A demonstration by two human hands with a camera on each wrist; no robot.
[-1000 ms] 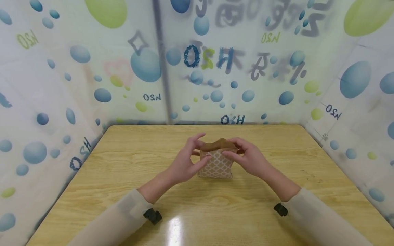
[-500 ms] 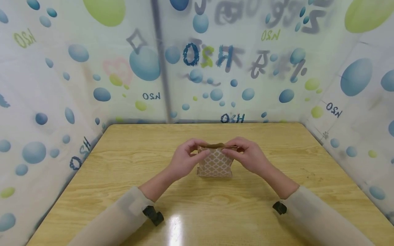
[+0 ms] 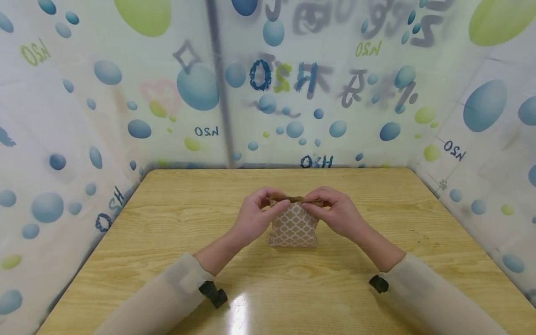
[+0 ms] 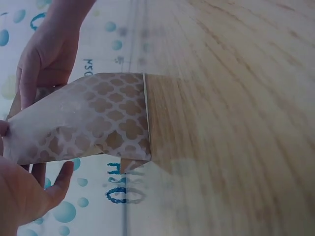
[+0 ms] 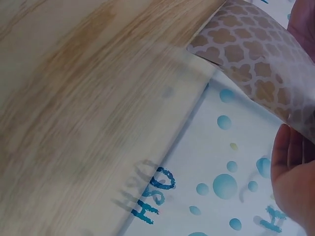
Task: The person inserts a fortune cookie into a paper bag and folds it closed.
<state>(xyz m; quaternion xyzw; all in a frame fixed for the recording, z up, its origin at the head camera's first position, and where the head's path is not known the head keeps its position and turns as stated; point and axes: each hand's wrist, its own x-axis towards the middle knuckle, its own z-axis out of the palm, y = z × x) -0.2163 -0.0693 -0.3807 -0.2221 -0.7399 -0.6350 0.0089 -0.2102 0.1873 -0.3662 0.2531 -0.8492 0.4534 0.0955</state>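
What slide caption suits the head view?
Left hand and right hand pinch a patterned paper bag by its top at a table.

Counts one bag (image 3: 294,226). Registers two hands: one left hand (image 3: 256,215), one right hand (image 3: 337,211). Lists two sleeves (image 3: 155,300) and two black wrist blocks (image 3: 214,294). Records one table (image 3: 351,298). Enters three walls: one back wall (image 3: 351,151), one left wall (image 3: 25,158), one right wall (image 3: 498,209). Tallies seven legible prints across these: three H2O prints (image 3: 282,77), four N2O prints (image 3: 206,132). Adds one star (image 3: 187,56), one heart (image 3: 157,94), one upright strip (image 3: 219,83). Notes two large green ovals (image 3: 144,15), both cropped in the head view. Leaves smaller blue dots (image 3: 197,88) without a firm total: many, several cropped.
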